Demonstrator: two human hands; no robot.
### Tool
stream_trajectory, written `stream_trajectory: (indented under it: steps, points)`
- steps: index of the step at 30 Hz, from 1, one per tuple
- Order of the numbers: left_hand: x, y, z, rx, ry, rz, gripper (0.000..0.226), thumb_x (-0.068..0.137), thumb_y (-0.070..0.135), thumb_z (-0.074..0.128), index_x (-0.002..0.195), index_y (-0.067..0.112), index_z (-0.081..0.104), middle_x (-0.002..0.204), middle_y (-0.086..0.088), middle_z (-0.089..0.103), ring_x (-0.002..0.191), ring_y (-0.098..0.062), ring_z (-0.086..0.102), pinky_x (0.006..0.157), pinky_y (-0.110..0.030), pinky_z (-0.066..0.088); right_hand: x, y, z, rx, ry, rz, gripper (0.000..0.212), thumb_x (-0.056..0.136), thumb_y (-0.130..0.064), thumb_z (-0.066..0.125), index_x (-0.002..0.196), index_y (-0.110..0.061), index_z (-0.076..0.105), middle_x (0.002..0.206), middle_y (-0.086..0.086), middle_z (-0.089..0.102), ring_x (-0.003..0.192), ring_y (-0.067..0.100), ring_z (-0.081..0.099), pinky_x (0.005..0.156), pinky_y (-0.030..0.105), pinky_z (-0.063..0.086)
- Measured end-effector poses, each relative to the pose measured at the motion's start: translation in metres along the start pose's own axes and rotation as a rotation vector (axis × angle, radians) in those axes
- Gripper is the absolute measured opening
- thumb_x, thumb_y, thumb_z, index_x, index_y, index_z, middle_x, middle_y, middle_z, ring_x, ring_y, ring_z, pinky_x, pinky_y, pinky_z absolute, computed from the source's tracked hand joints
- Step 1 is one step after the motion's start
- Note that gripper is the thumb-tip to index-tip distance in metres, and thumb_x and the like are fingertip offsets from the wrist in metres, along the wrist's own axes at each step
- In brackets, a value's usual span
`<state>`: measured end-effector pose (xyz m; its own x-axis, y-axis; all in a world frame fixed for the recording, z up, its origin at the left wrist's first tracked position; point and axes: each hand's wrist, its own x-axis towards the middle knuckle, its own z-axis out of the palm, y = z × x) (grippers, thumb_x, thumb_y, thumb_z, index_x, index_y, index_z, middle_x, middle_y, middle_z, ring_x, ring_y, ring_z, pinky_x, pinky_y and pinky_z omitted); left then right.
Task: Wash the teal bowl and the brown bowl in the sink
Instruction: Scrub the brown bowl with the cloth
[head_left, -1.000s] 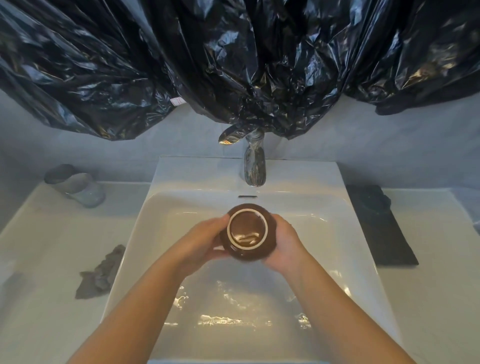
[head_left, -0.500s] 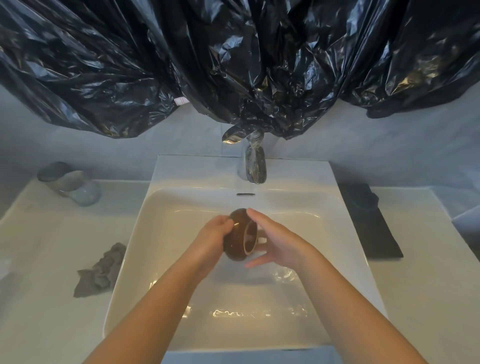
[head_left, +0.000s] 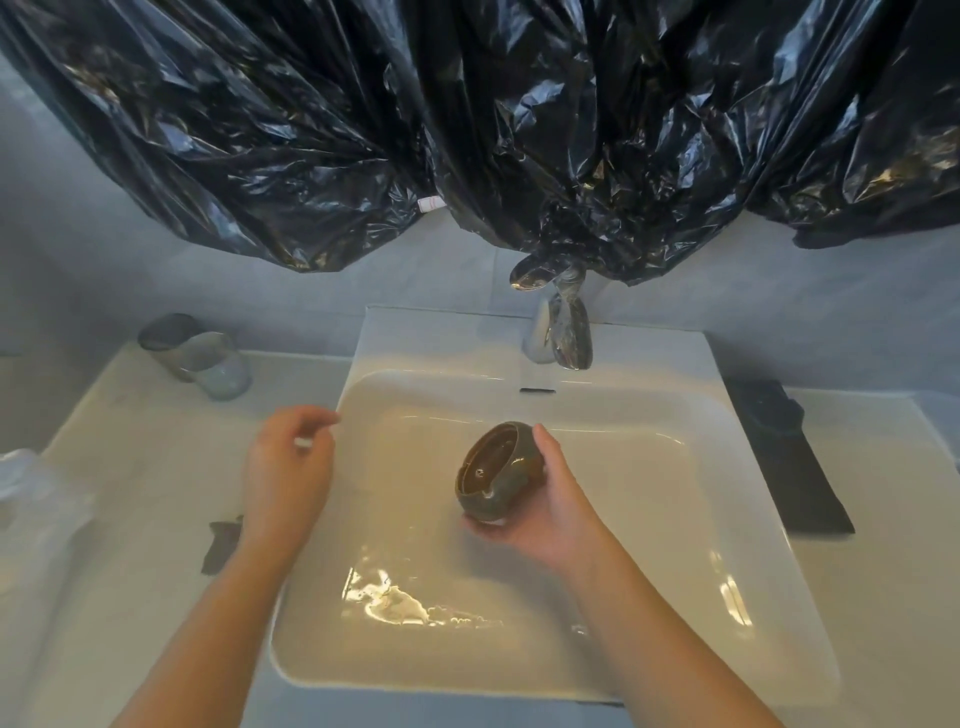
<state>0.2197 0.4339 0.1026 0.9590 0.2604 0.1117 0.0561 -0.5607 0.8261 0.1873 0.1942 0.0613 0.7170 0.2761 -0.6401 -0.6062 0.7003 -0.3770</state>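
The right hand (head_left: 550, 499) cups the brown bowl (head_left: 500, 470) over the sink (head_left: 675, 467) — fingers wrapped around it, tilted; the left hand (head_left: 285, 467) hovers empty at the sink's left rim — fingers loosely curled.

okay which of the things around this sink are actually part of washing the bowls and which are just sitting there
Part of the job:
brown bowl, held by the right hand
left hand, empty, over the sink's left edge
sink
faucet

Just lying about:
grey cup on its side
grey rag
black cloth
black plastic sheeting

No teal bowl is clearly identifiable.
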Motion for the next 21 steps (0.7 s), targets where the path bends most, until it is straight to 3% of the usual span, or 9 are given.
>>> stream_trajectory:
  steps: [2,4,6,8,10,13,15,17,21]
  points:
    - [0.012,-0.038,-0.014,0.158,-0.007,-0.105,0.022,0.088,0.005,0.053,0.096,0.022,0.065,0.103,-0.004,0.061,0.088,-0.025,0.059,0.068,-0.035,0.05,0.003,0.006,0.002,0.01,-0.029,0.006,0.066,0.072,-0.054,0.067,0.123,-0.013,0.059,0.108,0.02,0.071,0.099,0.04,0.066,0.075,0.051,0.057]
    - [0.021,-0.076,-0.018,0.31,-0.176,-0.24,0.018,0.084,0.015,0.061,0.099,0.022,0.067,0.108,-0.01,0.063,0.082,-0.029,0.061,0.056,-0.031,0.049,0.007,0.012,0.003,0.01,-0.048,0.009,0.064,0.076,-0.053,0.066,0.126,-0.014,0.058,0.111,0.021,0.07,0.103,0.041,0.065,0.075,0.053,0.057]
    - [0.023,-0.106,-0.017,0.489,-0.408,-0.369,0.045,0.067,0.042,0.064,0.11,0.031,0.065,0.11,-0.012,0.063,0.085,-0.034,0.064,0.073,-0.036,0.055,0.008,0.016,0.004,0.0,-0.06,0.002,0.06,0.078,-0.052,0.064,0.123,-0.013,0.06,0.108,0.021,0.072,0.103,0.042,0.064,0.076,0.054,0.056]
    - [0.022,-0.131,-0.01,0.686,-0.546,-0.403,0.076,0.056,0.058,0.055,0.129,0.038,0.053,0.121,-0.014,0.057,0.107,-0.037,0.057,0.095,-0.037,0.046,0.01,0.02,0.005,0.003,-0.065,0.006,0.06,0.078,-0.051,0.065,0.124,-0.013,0.06,0.11,0.021,0.072,0.105,0.042,0.064,0.079,0.055,0.055]
    - [0.017,-0.138,-0.004,0.664,-0.499,-0.395,0.075,0.064,0.054,0.062,0.136,0.034,0.048,0.122,-0.018,0.052,0.112,-0.04,0.052,0.099,-0.039,0.041,0.012,0.023,0.003,-0.006,-0.06,0.008,0.066,0.075,-0.05,0.069,0.129,-0.012,0.058,0.114,0.023,0.069,0.107,0.043,0.063,0.081,0.056,0.054]
    - [0.012,-0.134,0.0,0.58,-0.379,-0.315,0.051,0.079,0.019,0.069,0.129,0.021,0.058,0.103,-0.018,0.053,0.097,-0.04,0.056,0.088,-0.038,0.045,0.017,0.026,0.001,-0.008,-0.053,0.004,0.087,0.061,-0.047,0.086,0.134,-0.01,0.055,0.113,0.025,0.069,0.102,0.044,0.067,0.082,0.059,0.054]
    - [0.013,-0.127,-0.001,0.52,-0.323,-0.276,0.049,0.078,0.004,0.065,0.126,0.013,0.06,0.101,-0.021,0.055,0.094,-0.039,0.057,0.083,-0.038,0.045,0.019,0.027,0.001,0.01,-0.059,0.006,0.082,0.063,-0.046,0.083,0.132,-0.01,0.057,0.11,0.024,0.07,0.099,0.043,0.068,0.083,0.058,0.053]
    - [0.013,-0.111,-0.005,0.421,-0.225,-0.249,0.05,0.076,-0.005,0.063,0.126,0.006,0.06,0.108,-0.023,0.055,0.096,-0.039,0.057,0.084,-0.039,0.044,0.018,0.026,0.001,0.014,-0.062,-0.009,0.067,0.07,-0.048,0.073,0.124,-0.011,0.061,0.11,0.021,0.071,0.101,0.041,0.065,0.083,0.056,0.052]
    - [0.011,-0.054,-0.013,0.187,-0.049,-0.093,0.052,0.079,-0.002,0.065,0.129,0.006,0.053,0.13,-0.014,0.04,0.107,-0.028,0.049,0.096,-0.035,0.038,0.015,0.019,0.001,0.012,-0.107,-0.082,0.075,0.051,-0.047,0.092,0.115,-0.014,0.07,0.119,0.021,0.069,0.105,0.041,0.066,0.083,0.053,0.054]
